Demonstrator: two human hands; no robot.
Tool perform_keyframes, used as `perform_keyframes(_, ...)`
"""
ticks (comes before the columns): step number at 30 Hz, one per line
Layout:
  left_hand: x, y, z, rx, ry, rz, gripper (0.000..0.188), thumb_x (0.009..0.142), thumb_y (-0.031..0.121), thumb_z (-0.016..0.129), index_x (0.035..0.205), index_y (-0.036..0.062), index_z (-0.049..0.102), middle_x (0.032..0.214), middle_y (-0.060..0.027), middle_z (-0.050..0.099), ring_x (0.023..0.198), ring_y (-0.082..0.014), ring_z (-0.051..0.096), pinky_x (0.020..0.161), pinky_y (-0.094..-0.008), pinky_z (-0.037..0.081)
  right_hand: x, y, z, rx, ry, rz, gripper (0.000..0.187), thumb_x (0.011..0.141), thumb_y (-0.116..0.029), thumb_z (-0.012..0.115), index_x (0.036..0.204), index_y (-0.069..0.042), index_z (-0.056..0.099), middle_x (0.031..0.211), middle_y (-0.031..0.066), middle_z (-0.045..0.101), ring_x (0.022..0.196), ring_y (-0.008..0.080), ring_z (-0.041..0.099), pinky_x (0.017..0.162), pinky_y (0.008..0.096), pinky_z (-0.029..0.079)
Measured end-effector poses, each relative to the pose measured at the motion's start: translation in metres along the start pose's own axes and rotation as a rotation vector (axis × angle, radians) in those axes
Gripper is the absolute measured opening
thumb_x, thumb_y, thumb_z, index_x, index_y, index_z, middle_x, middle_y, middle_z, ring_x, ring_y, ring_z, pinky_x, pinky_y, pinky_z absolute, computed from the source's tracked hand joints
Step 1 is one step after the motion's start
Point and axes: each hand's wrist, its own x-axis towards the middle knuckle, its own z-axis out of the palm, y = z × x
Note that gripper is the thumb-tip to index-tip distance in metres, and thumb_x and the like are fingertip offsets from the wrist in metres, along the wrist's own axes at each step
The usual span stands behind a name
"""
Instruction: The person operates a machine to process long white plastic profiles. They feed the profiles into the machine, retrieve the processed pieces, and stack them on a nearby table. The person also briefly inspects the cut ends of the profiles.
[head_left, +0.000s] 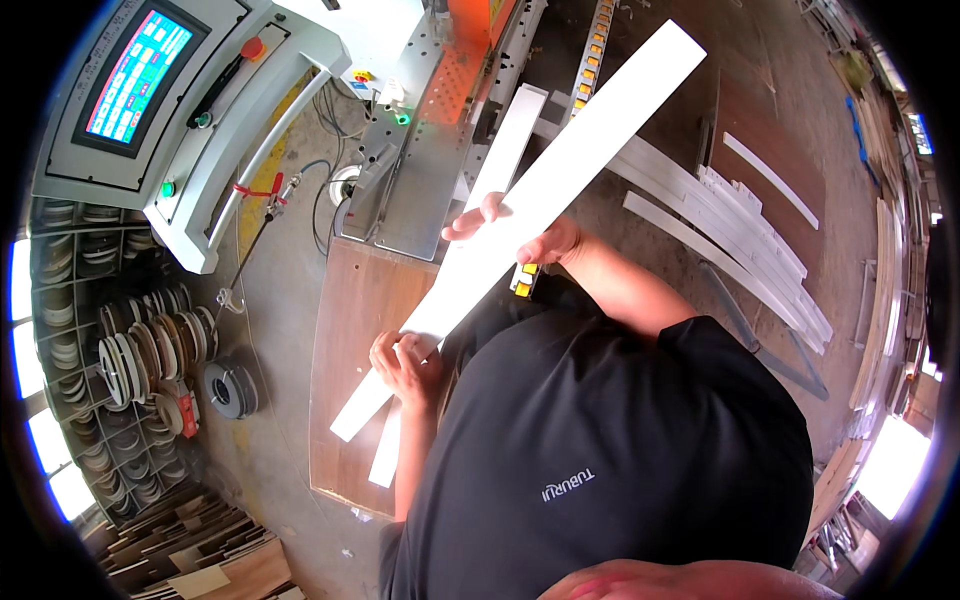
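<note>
A long white board [570, 190] runs diagonally in front of my body, tilted from lower left to upper right. My right hand [552, 240] wraps around it from beneath near its middle, with fingertips showing past the far edge. Closer to the lower end, my left hand [405, 366] grips the same board by its edge with bent fingers. Under it lies a second white strip [512, 145], partly covered by the board; its lower end rests over a brown wood-grain tabletop [345, 330].
A machine control panel with a lit screen [138, 75] and red button [252, 47] stands upper left. Several white strips [710, 225] lie at right. A roller track [592, 60] runs beyond the board. Edge-band rolls [150, 345] fill a left rack; panels [200, 550] lie below.
</note>
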Motion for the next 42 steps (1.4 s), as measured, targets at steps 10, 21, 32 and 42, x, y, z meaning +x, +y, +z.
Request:
perform_keyframes(10, -0.016, -0.031, -0.025, 0.058, -0.382, -0.154, 0.05, 0.086, 0.022, 0.082, 0.13, 0.0119, 0.063, 0.114, -0.0089, 0.07, 0.107, -0.0291, 0.067, 0.098, -0.0472, 0.05, -0.005, 0.046, -0.003, -0.123, 0.96, 0.281, 0.059, 0.084, -0.06, 0.087, 0.116, -0.016, 0.065, 0.113, 0.0025, 0.07, 0.119, 0.0249, 0.069, 0.099, 0.0524, 0.058)
perform_keyframes(21, -0.052, -0.109, -0.021, 0.008, -0.39, -0.169, 0.066, 0.074, 0.028, 0.087, 0.133, 0.0097, 0.063, 0.118, -0.0111, 0.067, 0.11, -0.0341, 0.068, 0.089, -0.0452, 0.056, 0.014, 0.094, -0.056, -0.315, 0.979, 0.509, 0.052, 0.104, -0.037, 0.069, 0.139, 0.002, 0.06, 0.13, 0.0163, 0.069, 0.11, 0.03, 0.072, 0.082, 0.0408, 0.066)
perform_keyframes(32, -0.09, -0.155, -0.004, -0.147, -0.23, -0.278, 0.06, 0.073, 0.017, 0.089, 0.129, 0.0063, 0.071, 0.128, -0.0119, 0.071, 0.115, -0.0343, 0.067, 0.098, -0.0457, 0.056, 0.063, 0.108, -0.095, -0.642, 0.801, 0.816, 0.047, 0.108, -0.022, 0.055, 0.139, 0.014, 0.052, 0.138, 0.0292, 0.066, 0.11, 0.0335, 0.077, 0.066, 0.038, 0.066)
perform_keyframes(42, -0.08, -0.156, 0.016, 0.137, -0.167, -0.355, 0.066, 0.077, 0.02, 0.09, 0.137, 0.0088, 0.065, 0.138, -0.0109, 0.068, 0.13, -0.0334, 0.06, 0.112, -0.0463, 0.047, 0.129, 0.131, -0.119, -1.067, 0.752, 0.921, 0.042, 0.107, -0.033, 0.056, 0.093, 0.003, 0.074, 0.083, 0.0109, 0.079, 0.067, 0.0185, 0.074, 0.057, 0.0338, 0.06)
